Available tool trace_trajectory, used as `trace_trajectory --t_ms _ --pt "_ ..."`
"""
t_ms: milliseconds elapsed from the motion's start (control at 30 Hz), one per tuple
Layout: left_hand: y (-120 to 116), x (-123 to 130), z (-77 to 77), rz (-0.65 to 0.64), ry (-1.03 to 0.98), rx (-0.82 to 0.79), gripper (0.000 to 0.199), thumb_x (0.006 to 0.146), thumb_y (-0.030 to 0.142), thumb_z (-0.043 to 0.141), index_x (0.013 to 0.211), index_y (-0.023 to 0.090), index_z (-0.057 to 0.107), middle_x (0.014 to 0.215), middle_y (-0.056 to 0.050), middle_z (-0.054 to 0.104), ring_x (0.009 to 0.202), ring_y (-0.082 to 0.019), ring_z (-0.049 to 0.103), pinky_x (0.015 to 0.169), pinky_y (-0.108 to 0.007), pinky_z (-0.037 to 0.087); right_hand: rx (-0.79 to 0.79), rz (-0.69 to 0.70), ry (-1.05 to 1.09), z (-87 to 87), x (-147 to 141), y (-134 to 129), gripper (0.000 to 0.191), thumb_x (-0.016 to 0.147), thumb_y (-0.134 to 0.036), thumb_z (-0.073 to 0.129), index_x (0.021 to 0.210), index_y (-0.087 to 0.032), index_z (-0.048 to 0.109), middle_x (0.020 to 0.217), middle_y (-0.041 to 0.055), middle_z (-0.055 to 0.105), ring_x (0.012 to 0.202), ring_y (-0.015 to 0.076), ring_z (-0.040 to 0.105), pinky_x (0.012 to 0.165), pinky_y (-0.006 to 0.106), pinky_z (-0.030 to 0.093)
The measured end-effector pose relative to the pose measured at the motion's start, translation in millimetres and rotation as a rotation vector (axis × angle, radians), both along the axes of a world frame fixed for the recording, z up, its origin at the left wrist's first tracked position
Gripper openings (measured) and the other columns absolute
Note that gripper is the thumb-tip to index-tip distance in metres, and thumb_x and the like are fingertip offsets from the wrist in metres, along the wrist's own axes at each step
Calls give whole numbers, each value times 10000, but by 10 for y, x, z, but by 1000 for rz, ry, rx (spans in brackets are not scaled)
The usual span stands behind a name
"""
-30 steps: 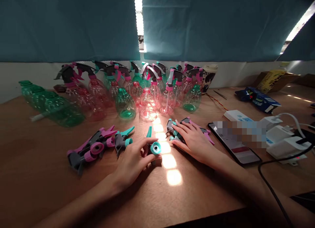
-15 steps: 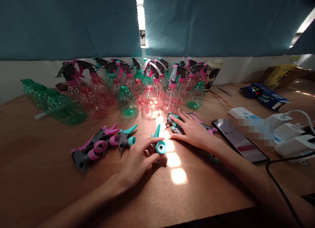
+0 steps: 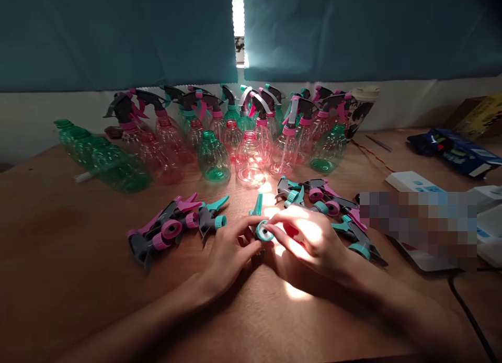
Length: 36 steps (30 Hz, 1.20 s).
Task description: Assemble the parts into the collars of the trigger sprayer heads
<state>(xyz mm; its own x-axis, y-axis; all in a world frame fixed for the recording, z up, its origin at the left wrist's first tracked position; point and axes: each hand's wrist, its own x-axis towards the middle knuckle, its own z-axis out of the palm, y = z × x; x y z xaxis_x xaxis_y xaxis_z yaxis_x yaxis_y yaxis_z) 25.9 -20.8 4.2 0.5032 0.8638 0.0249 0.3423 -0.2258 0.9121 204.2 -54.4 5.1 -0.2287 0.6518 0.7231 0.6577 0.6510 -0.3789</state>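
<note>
My left hand (image 3: 229, 250) is closed around a teal and grey trigger spray head (image 3: 257, 205), whose teal screw collar faces me and shows a white disc with a dark hole. The thumb and fingertips of my right hand (image 3: 316, 240) are pinched together at the right side of that collar. Whether they also hold something small cannot be seen. To the left lies a pile of pink and grey spray heads (image 3: 171, 228), with a teal one (image 3: 212, 217) beside it. More loose spray heads (image 3: 321, 195) lie behind and right of my right hand.
Along the back stand several pink and green clear bottles, some capped with spray heads (image 3: 301, 109), some open like this green bottle (image 3: 214, 159). Green bottles (image 3: 117, 167) lean at left. On the right are a patterned cup (image 3: 363, 109), a blue packet (image 3: 458, 148) and a power strip (image 3: 411, 181).
My right hand has left the loose spray heads at right and come to the collar of the one in my left hand. The whole view has shifted slightly.
</note>
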Motion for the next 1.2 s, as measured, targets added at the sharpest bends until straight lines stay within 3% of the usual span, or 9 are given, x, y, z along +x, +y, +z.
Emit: trace_trajectory --t_ms 133,367,533,700,800,1000,1100,1200 --pt "-11 1 -21 35 12 98 226 789 200 627 1012 179 649 685 36 610 503 -80 505 455 -172 383 134 -23 -101 -63 -4 -42 83 877 -190 585 911 -140 642 787 73 734 622 156 669 545 267 526" --pt "-30 -23 -31 45 2 304 267 772 120 635 1025 205 633 803 35 632 609 -85 527 540 -176 411 82 -158 -185 -9 -83 -150 162 848 -243 625 953 -132 678 737 83 735 599 160 665 540 261 526" --pt "-53 -22 -25 15 -21 391 247 780 101 624 1012 186 621 812 25 619 618 -90 518 561 -185 419 99 -110 -123 -62 -50 -127 155 844 -243 632 930 -120 672 781 104 735 594 161 655 542 271 520" --pt "-26 -39 -46 19 -22 394 295 750 46 636 1014 173 605 854 13 618 629 -91 519 561 -183 423 -32 -50 -188 -55 -77 -157 363 868 -317 586 1151 -89 595 740 80 706 609 166 636 569 278 524" --pt "-21 -49 -57 -9 -17 409 303 767 41 624 1038 172 602 878 1 618 659 -102 535 575 -189 430 -111 -51 -130 -52 -95 -174 383 882 -355 558 1174 -107 581 666 43 669 519 141 581 522 262 499" --pt "-17 -52 -61 -36 3 420 325 781 26 612 1066 183 608 933 -11 632 741 -121 568 635 -200 445 -388 2 64 -86 -119 -162 232 862 -387 569 814 -170 637 494 -40 522 397 94 453 403 224 380" --pt "-4 -45 -36 -55 15 378 332 766 3 613 1049 175 623 927 -8 650 748 -123 579 655 -202 451 -539 20 122 -107 -137 -160 287 840 -360 596 618 -185 549 466 -54 475 388 74 426 406 206 361" --pt "2 -35 -1 -97 18 329 362 745 -3 631 1063 171 635 956 -18 674 782 -139 596 677 -215 457 -593 32 145 -119 -138 -155 384 849 -350 578 525 -187 450 496 -37 484 418 72 438 428 202 370"
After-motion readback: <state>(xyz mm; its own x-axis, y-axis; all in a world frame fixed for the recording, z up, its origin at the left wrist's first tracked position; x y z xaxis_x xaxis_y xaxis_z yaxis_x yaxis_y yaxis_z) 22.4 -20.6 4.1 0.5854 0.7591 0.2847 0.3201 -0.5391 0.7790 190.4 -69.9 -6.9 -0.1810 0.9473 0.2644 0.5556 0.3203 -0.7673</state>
